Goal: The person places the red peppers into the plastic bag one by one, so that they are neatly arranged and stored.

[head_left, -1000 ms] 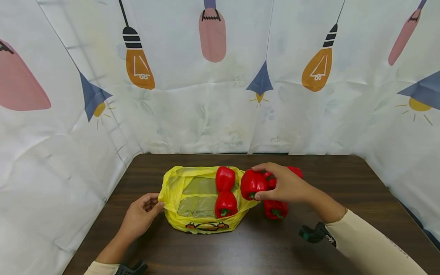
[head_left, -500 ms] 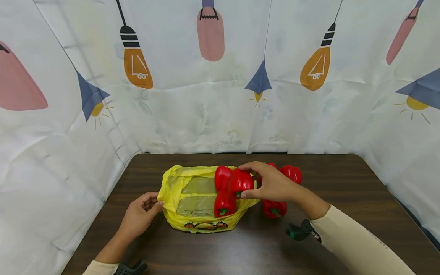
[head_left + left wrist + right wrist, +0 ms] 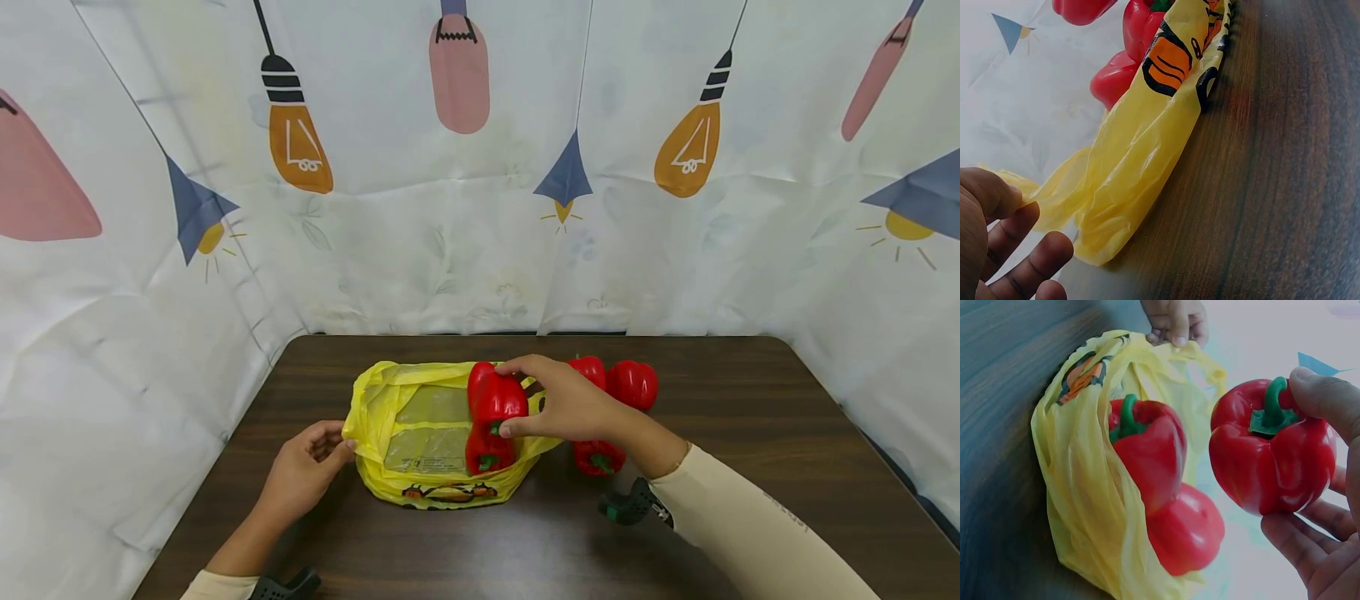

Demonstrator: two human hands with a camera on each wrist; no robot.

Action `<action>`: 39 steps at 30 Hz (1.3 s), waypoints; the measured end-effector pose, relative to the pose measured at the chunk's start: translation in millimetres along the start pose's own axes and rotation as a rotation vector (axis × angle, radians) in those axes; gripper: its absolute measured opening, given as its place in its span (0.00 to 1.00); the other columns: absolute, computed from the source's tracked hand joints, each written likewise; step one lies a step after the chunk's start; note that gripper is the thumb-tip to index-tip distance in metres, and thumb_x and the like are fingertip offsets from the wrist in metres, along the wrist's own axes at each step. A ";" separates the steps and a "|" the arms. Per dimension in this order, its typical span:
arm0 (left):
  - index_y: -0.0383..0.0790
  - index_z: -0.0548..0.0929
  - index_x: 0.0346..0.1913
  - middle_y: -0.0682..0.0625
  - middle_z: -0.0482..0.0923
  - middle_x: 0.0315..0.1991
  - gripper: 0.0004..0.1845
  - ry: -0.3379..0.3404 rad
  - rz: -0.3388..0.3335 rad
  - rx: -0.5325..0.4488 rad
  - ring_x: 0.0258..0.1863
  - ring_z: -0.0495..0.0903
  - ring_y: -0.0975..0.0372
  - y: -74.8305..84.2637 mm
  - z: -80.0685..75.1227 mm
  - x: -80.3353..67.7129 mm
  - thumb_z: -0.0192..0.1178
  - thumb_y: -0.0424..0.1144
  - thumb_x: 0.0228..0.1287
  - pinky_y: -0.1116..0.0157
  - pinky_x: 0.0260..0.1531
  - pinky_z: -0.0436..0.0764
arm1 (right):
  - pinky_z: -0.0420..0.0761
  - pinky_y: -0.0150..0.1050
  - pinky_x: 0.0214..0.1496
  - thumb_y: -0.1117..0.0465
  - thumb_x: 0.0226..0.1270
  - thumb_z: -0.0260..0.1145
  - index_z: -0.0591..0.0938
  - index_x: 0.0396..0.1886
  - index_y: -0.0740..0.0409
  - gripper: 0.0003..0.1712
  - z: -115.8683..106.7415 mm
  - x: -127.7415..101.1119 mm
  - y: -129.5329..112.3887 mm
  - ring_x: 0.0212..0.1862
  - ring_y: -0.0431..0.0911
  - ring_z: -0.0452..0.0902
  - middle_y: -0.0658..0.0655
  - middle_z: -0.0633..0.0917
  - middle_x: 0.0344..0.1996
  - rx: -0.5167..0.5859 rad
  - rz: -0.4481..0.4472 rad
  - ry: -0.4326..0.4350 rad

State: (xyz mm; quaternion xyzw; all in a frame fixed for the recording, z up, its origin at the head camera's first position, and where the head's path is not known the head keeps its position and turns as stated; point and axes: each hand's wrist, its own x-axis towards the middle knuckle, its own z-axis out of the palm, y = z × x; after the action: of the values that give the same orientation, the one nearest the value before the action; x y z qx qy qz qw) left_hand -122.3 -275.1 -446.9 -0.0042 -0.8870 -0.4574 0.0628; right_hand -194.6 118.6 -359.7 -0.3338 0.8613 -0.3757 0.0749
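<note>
A yellow plastic bag [image 3: 420,433] lies open on the dark wooden table [image 3: 525,550]. My left hand [image 3: 307,467] pinches the bag's left edge [image 3: 1035,194]. My right hand [image 3: 570,408] grips a red bell pepper [image 3: 498,398] over the bag's right side; the right wrist view shows this pepper [image 3: 1269,447] held by thumb and fingers. Two more red peppers [image 3: 1147,450] [image 3: 1188,531] lie inside the bag [image 3: 1085,487]; in the head view only the near one [image 3: 487,454] shows clearly.
Three other red peppers lie on the table right of the bag: two at the back [image 3: 633,383] [image 3: 588,368] and one nearer [image 3: 600,457], partly behind my right wrist. A printed curtain [image 3: 480,208] walls the table at the back and both sides.
My right hand has carried its red pepper leftward, from beside the loose peppers to over the bag's open mouth. The left hand has kept its hold on the bag's edge.
</note>
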 end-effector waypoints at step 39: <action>0.32 0.82 0.56 0.45 0.85 0.44 0.17 -0.007 -0.002 -0.017 0.39 0.86 0.62 0.7 -0.9 0.0 0.64 0.40 0.74 0.69 0.39 0.82 | 0.81 0.38 0.50 0.43 0.57 0.79 0.75 0.70 0.47 0.42 57.1 33.7 -17.2 0.58 0.43 0.74 0.46 0.78 0.60 -0.053 -0.030 -0.061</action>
State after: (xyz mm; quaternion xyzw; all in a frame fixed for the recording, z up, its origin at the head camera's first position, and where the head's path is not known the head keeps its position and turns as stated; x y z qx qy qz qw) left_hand -122.1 -275.4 -445.8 -0.0057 -0.8833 -0.4651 0.0593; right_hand -189.8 54.6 -383.9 -0.3599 0.8630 -0.3437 0.0866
